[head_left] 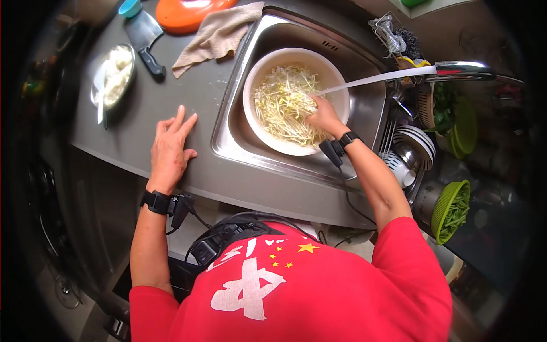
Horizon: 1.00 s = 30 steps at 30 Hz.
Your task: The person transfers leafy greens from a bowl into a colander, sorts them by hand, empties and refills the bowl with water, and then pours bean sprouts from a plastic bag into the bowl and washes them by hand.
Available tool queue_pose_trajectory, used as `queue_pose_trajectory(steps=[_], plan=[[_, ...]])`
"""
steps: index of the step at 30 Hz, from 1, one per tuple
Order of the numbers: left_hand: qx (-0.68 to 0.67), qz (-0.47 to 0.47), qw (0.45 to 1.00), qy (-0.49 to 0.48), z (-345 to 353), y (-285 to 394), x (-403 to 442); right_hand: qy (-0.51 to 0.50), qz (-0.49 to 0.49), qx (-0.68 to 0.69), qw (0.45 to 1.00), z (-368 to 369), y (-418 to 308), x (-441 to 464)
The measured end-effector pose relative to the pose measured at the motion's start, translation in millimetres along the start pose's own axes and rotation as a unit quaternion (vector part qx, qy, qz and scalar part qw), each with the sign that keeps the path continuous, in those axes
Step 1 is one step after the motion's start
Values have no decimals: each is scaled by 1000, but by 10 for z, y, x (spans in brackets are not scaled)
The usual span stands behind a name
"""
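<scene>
My right hand (326,118) is in a white basin (249,98), its partly hidden fingers curled into a heap of bean sprouts (285,108). The basin sits inside a steel sink (231,134). From the chrome faucet (464,71), what looks like a white stream of water runs down into the basin beside this hand. My left hand (169,149) rests on the grey countertop (196,171), left of the sink, with fingers spread and nothing held. Each wrist wears a black strap with a small cabled device.
Left on the counter are a bowl (132,74) of white pieces, a cleaver (142,34), an orange lid-like item (185,12) and a beige cloth (219,37). To the sink's right stand racked dishes (416,142) and a green basket (441,214) of green beans. Scrubbers (387,37) hang behind.
</scene>
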State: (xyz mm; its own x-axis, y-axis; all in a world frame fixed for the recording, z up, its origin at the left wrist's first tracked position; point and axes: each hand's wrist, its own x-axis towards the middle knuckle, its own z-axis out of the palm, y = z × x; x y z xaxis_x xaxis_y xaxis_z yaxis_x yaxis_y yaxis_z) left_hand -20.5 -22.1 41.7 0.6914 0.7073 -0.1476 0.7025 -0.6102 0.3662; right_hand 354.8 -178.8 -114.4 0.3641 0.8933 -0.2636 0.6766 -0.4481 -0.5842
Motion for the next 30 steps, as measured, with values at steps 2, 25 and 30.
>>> queue_pose_trajectory(steps=[2, 25, 30], plan=[[5, 0, 1000, -1, -8, 0, 0, 28, -10, 36, 999, -79, -59, -80], [-8, -1, 1000, 11, -46, 63, -3, -9, 58, -83, 995, 201, 73, 173], [-8, -6, 1000, 2, -47, 76, 8, -124, 100, -115, 980, 306, -740, -55]])
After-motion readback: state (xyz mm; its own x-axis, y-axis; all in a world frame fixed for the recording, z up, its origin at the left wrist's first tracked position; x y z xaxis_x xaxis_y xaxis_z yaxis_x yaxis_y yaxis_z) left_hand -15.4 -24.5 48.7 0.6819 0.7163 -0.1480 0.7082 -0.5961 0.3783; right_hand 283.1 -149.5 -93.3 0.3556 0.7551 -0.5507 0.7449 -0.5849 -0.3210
